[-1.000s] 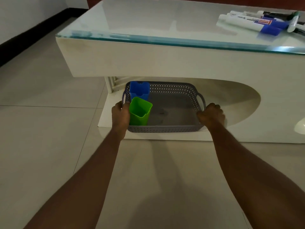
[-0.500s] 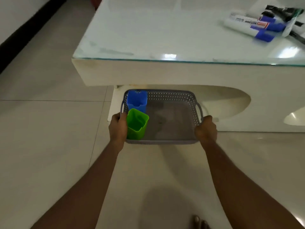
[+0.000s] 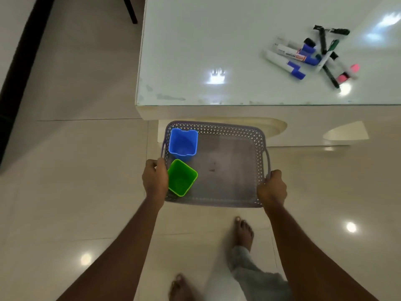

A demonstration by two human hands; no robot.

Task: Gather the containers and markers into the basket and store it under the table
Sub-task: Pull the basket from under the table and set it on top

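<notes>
A grey perforated basket hangs above the floor just in front of the white glass-topped table. My left hand grips its left handle and my right hand grips its right handle. Inside, on the left, stand a blue container and a green container, the green one nearer me and touching my left hand. A loose pile of markers lies on the table top at the far right, with blue, black, green and pink caps.
My bare feet stand on the glossy tiled floor right below the basket. The table's front edge and its curved lower opening lie just beyond the basket. A dark chair leg and a dark skirting board sit at the far left.
Both hands have drawn the basket out from under the table and lifted it toward me. My view has risen, so the table top and markers are seen from above.
</notes>
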